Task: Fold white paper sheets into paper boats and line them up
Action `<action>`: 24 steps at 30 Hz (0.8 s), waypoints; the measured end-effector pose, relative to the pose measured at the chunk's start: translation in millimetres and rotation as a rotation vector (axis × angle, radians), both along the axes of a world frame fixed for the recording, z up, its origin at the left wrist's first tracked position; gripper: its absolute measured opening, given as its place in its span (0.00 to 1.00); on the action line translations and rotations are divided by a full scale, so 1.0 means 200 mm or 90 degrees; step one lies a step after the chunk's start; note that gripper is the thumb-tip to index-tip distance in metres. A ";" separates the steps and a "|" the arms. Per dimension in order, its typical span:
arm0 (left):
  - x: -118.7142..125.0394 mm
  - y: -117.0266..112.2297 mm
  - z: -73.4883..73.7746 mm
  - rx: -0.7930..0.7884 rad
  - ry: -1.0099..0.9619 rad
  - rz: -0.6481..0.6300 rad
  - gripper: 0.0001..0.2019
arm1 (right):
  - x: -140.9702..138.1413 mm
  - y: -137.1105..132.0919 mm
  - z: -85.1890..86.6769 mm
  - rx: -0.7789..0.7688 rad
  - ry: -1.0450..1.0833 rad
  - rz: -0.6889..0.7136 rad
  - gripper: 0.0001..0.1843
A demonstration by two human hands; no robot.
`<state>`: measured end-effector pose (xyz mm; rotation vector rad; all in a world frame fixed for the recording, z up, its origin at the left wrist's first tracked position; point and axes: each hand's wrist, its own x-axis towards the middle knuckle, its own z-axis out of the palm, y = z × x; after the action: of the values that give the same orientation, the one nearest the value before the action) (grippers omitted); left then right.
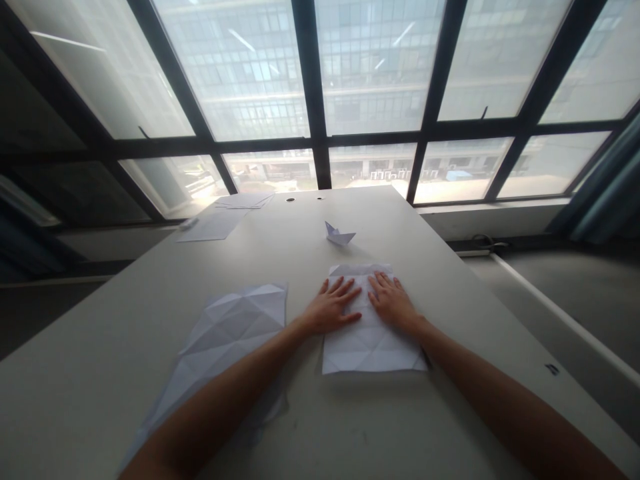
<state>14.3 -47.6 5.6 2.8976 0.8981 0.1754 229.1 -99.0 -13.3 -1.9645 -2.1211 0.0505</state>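
A creased white sheet of paper (373, 353) lies on the table in front of me, its top edge folded or lifted a little. My left hand (333, 305) rests on its left half, fingers spread and pointing up and to the right. Flat on the right half lies my right hand (393, 300), fingers stretched toward the far edge. Neither hand grips anything. Beyond the sheet stands a small folded paper boat (340, 235). To the left, partly under my left forearm, is a larger sheet of paper (240, 313) with many fold lines.
The white table (290, 247) reaches to a wall of dark-framed windows (370, 67). Flat papers (213, 225) lie at its far left. A small dark mark or piece (553, 369) is near the right edge. Curtains (605, 187) hang at the right.
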 end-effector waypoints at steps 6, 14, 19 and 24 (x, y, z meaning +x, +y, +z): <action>0.00 0.00 0.01 0.002 -0.005 0.002 0.35 | 0.05 0.03 -0.03 0.010 -0.010 -0.089 0.31; 0.00 -0.01 0.02 0.003 0.000 -0.005 0.36 | 0.05 0.02 0.00 0.063 -0.014 -0.094 0.30; 0.00 -0.01 0.02 0.001 0.000 0.003 0.35 | -0.03 -0.04 0.05 0.093 0.017 0.060 0.30; 0.01 0.00 -0.02 0.017 -0.031 0.043 0.29 | -0.11 -0.09 0.04 0.021 0.048 0.173 0.32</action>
<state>15.4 -48.3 2.5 2.8755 0.9925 0.2634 207.8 -117.6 -5.1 -1.6178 -2.3064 0.1348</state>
